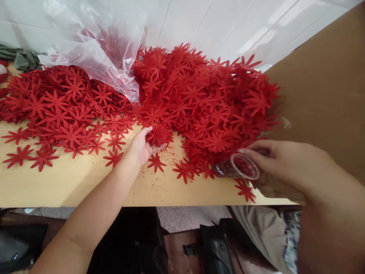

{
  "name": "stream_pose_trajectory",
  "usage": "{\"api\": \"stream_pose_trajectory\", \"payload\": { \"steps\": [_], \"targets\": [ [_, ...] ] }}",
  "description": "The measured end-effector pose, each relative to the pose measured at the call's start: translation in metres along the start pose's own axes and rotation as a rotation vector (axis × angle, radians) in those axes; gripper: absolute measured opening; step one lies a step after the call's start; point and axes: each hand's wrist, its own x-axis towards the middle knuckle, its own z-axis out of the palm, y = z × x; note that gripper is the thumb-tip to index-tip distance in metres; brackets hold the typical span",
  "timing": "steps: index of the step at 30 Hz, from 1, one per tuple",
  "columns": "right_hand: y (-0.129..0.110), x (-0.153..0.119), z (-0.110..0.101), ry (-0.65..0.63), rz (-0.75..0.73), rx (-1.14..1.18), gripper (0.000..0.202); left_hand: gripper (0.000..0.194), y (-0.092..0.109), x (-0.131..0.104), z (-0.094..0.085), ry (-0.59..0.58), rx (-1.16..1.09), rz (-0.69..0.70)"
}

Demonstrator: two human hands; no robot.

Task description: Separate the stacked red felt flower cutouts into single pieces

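My left hand (141, 146) curls its thumb and fingers around a small stack of red flower cutouts (159, 135), just above the table at the front of the piles. On the right, my right hand (288, 163) pinches the rim of a clear plastic cup (228, 168). The cup lies tipped sideways, its mouth towards me and its base to the left against the cutouts. What is inside it cannot be made out. A large heap of red flower cutouts (196, 95) rises behind both hands, and a lower heap (57, 110) spreads to the left.
A clear plastic bag (105, 61) drapes over the left heap against the white wall (199, 23). A brown cardboard panel (322, 83) stands at the right. Loose cutouts lie along the front of the wooden table (85, 182). Below its edge are black bags and a strap buckle (190, 249).
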Motion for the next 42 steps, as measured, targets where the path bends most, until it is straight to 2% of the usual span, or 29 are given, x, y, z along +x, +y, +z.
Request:
{"api": "stream_pose_trajectory", "payload": {
  "steps": [2, 3, 5, 7, 10, 12, 17, 21, 25, 27, 32, 37, 42],
  "targets": [
    [-0.031, -0.002, -0.004, 0.005, 0.017, 0.201, 0.01, 0.01, -0.002, 0.0, 0.001, -0.009, 0.001, 0.001],
    [-0.049, -0.002, 0.0, 0.014, -0.032, 0.374, 0.014, 0.01, -0.003, 0.0, 0.001, -0.013, 0.003, 0.01],
    [-0.086, 0.003, 0.016, -0.024, -0.161, 0.695, 0.03, 0.011, -0.004, 0.0, 0.001, -0.018, 0.016, 0.038],
    [-0.118, 0.012, 0.039, -0.063, -0.254, 0.907, 0.042, 0.012, -0.004, 0.001, -0.001, -0.025, 0.027, 0.079],
    [-0.147, 0.028, 0.07, -0.167, -0.355, 1.162, 0.034, 0.012, -0.002, 0.003, -0.002, -0.032, -0.002, 0.158],
    [-0.157, 0.035, 0.08, -0.196, -0.362, 1.283, 0.026, 0.01, 0.0, 0.004, -0.001, -0.032, -0.04, 0.202],
    [-0.162, 0.045, 0.084, -0.08, -0.37, 1.409, 0.02, 0.008, -0.002, 0.012, -0.001, -0.08, -0.014, 0.267],
    [-0.155, 0.045, 0.092, 0.032, -0.38, 1.208, 0.033, 0.007, -0.003, 0.017, -0.006, -0.005, 0.207, 0.37],
    [-0.151, 0.041, 0.104, 0.174, -0.402, 1.167, 0.018, 0.011, -0.002, 0.021, -0.011, 0.052, 0.423, 0.46],
    [-0.152, 0.041, 0.107, 0.249, -0.418, 1.177, 0.019, 0.011, -0.002, 0.023, -0.013, 0.05, 0.451, 0.478],
    [-0.153, 0.043, 0.106, 0.19, -0.342, 1.342, 0.017, 0.013, -0.001, 0.019, -0.008, 0.055, 0.467, 0.455],
    [-0.15, 0.045, 0.097, 0.204, -0.238, 1.452, 0.019, 0.015, 0.015, 0.006, -0.001, 0.051, 0.56, 0.422],
    [-0.148, 0.046, 0.094, 0.14, -0.175, 1.497, 0.027, 0.013, 0.03, 0.007, -0.013, 0.113, 0.557, 0.438]
  ]
}}
